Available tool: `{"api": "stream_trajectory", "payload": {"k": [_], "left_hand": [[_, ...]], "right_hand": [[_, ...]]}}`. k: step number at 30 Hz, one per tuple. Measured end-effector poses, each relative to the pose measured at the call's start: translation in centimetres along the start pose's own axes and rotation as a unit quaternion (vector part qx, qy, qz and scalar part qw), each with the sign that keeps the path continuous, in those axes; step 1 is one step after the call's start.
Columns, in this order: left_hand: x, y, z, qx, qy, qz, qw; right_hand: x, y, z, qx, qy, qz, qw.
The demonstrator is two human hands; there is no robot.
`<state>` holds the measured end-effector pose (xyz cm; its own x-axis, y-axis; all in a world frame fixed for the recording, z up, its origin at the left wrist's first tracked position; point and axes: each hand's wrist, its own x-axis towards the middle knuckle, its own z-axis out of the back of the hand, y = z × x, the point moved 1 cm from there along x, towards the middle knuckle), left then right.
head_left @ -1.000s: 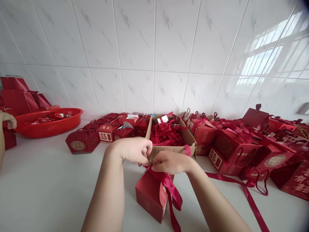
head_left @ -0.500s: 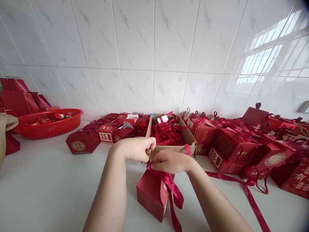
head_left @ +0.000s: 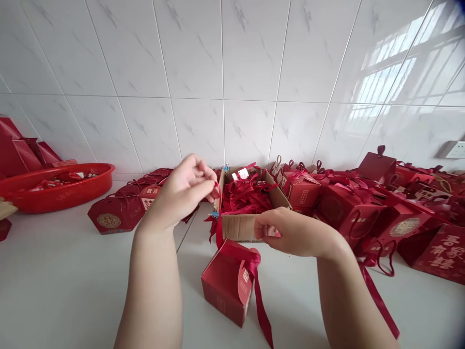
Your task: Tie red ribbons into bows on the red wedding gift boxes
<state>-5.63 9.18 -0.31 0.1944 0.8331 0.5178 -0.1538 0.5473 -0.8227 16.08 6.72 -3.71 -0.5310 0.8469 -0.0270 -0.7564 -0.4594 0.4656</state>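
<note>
A small red gift box (head_left: 227, 286) stands on the white surface in front of me, with a red ribbon (head_left: 238, 252) across its top and a knot at its right side. One ribbon tail hangs down the box's right side. Raised above and left of the box, my left hand (head_left: 181, 191) pinches the other ribbon end, which runs down to the box. My right hand (head_left: 290, 231) hovers over the knot, in front of the cardboard box; its fingers are loosely curled, apart from the thumb, and no ribbon shows in them.
Behind the gift box stands an open cardboard box (head_left: 238, 228) full of red ribbons (head_left: 247, 196). Several ribboned red boxes (head_left: 350, 208) crowd the right side. Dark red boxes (head_left: 112, 208) and a red plastic basin (head_left: 72, 189) are at left. Part of another person's hand (head_left: 6, 208) shows at the left edge.
My left hand has risen up and left, drawing a ribbon end upward. My right hand has moved off the gift box to the right. A knot now shows on the ribbon.
</note>
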Motion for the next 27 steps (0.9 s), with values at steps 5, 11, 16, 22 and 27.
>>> {"api": "stream_trajectory", "payload": {"k": [5,11,16,22,27], "left_hand": [[0.8,-0.2,0.5,-0.169,-0.192,-0.080,0.964],[1.1,-0.3,1.7,-0.232,-0.338,-0.094,0.907],[1.0,-0.3,2.0,-0.265,-0.372,-0.058,0.888],[1.2,-0.2,2.5,-0.258,-0.418,-0.062,0.869],[1.4,-0.1,2.4,-0.264,-0.421,-0.074,0.865]], "right_hand": [[0.2,0.1,-0.6,0.004,0.060,0.012,0.998],[1.4,0.8,-2.1,-0.017,0.095,-0.023,0.995],[1.7,1.4,-2.7,-0.051,0.095,-0.009,0.994],[1.0,0.8,-1.9,-0.061,0.061,0.021,0.996],[-0.4,-0.1,-0.2,-0.053,-0.003,-0.033,0.998]]}}
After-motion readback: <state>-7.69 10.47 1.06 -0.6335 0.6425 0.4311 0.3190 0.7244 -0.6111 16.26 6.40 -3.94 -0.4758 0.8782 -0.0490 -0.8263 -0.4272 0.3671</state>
